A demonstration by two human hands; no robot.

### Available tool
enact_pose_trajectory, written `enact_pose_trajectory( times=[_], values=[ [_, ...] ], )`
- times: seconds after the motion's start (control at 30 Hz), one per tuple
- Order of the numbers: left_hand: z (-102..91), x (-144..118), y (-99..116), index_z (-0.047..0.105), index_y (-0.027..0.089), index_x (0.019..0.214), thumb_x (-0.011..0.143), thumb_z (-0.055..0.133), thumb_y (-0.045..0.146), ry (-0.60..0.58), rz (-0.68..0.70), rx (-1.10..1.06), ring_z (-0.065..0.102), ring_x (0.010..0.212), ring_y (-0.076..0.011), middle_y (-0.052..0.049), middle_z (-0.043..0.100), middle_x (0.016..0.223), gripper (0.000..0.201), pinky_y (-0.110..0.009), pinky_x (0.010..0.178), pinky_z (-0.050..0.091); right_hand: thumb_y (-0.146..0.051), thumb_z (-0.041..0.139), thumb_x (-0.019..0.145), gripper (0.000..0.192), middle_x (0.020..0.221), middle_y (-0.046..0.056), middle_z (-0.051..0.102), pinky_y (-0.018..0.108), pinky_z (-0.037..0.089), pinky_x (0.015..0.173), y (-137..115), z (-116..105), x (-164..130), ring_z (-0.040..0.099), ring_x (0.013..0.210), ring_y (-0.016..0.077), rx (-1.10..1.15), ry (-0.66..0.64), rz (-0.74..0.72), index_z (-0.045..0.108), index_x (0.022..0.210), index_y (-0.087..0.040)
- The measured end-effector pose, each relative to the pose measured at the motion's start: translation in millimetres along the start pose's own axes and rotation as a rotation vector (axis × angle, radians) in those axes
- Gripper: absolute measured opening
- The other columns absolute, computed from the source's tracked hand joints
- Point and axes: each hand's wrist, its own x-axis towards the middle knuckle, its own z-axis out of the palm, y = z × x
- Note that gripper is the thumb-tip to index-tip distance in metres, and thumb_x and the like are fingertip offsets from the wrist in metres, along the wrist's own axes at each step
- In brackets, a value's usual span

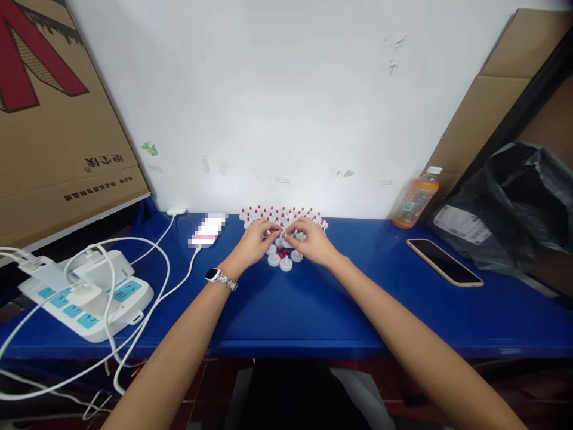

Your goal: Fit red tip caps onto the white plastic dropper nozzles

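Cardboard box (54,119) far left of the fingers; below it a power strip (89,295) with white chargers and cables.

Left hand (255,242), watch (215,275) on the wrist, meets the right hand (311,240) over a cluster of small white caps (280,254). Fingers of both hands are curled in, tips pinched together on one small piece between them; too small to tell exactly which.

Caps are round, white and low. Loose ones lie just under the fingers with a few red bits (283,253) among them. Behind the fingers stand rows of red-tipped caps (268,212) near the wall.

Judgement: an assembly step is in hand, joining a red bit to a cap. It calls for fine fingertip alignment.

Right of the fingers: orange bottle (414,200), phone (445,263) flat on the blue table (313,310), black bag (514,203).
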Motion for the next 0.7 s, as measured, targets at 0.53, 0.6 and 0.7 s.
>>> enact_pose_trajectory(
  times=[0.53,0.6,0.7],
  values=[
    [-17.9,-3,-18,0.067,0.020,0.086,0.097,0.041,0.034,0.132,-0.217,0.260,0.057,0.092,-0.0242,-0.008,0.063,0.091,0.032,-0.039,0.086,0.046,-0.019,0.063,0.081,0.009,0.082,0.003,0.074,0.029,0.048,0.075,1,23,27,0.066,0.077,0.0162,0.113,0.003,0.104,0.072,0.082,-0.018],
    [-19.4,-6,-26,0.066,0.019,0.087,0.095,0.045,0.033,0.136,-0.249,0.314,0.058,0.091,-0.0246,-0.009,0.064,0.092,0.026,-0.040,0.086,0.046,-0.021,0.063,0.081,0.009,0.083,0.003,0.075,0.029,0.047,0.075,3,30,35,0.066,0.078,0.0168,0.025,-0.062,0.092,0.072,0.082,-0.019],
    [-21.5,-9,-37,0.066,0.018,0.092,0.092,0.050,0.027,0.122,-0.319,0.354,0.059,0.092,-0.0242,-0.010,0.065,0.094,0.019,-0.038,0.086,0.048,-0.024,0.064,0.082,0.011,0.084,0.003,0.075,0.030,0.045,0.076,4,35,43,0.066,0.080,0.0183,-0.122,-0.180,0.097,0.074,0.080,-0.019]
  ],
)
